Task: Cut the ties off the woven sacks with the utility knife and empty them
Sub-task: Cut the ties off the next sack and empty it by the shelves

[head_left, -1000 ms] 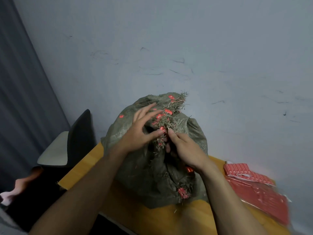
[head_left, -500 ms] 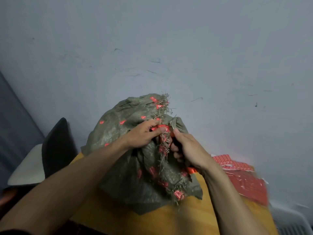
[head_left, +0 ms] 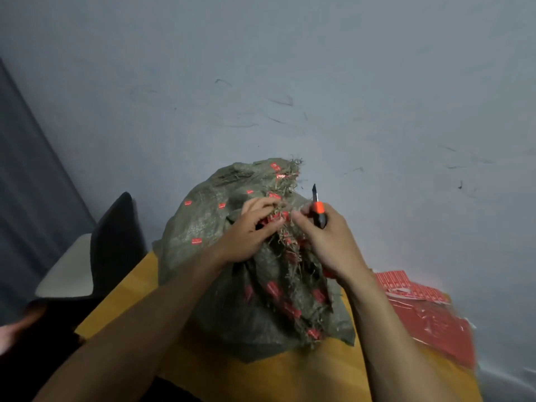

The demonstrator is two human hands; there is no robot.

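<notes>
Both hands work at the gathered neck of the woven sack (head_left: 203, 227), forearms reaching in from below the sack and converging on it. Left hand (head_left: 246, 230): palm down, wrist level, fingers curled and clenched on the bunched fabric at the sack's neck, fingertips buried among frayed strands (head_left: 290, 245) and a red strip (head_left: 274, 219) that may be the tie; cannot tell for sure. Right hand (head_left: 327, 242): just right of the sack's neck, back of hand toward the camera, fingers wrapped around the utility knife (head_left: 319, 211). Knife body is black with an orange collar. Blade (head_left: 314, 191) is extended, points up and slightly left, and stands clear of the sack's fabric, to the right of its frayed top edge. Right thumb reaches left to touch the strands at the neck, nearly meeting the left fingertips. Sack: olive green weave dotted with small red labels, slumped but upright, mouth not opened out, contents not visible. It sits on a yellow-orange table (head_left: 290, 378), which shows in front of the sack and to either side. Red packets (head_left: 429, 317) lie flat right of the sack, near it, partly blurred. Dark chair (head_left: 116, 242) with a pale seat stands left of the sack, beyond the table edge. Grey scuffed wall (head_left: 319, 82) rises behind the sack; grey curtain (head_left: 23, 169) hangs far left of it.
</notes>
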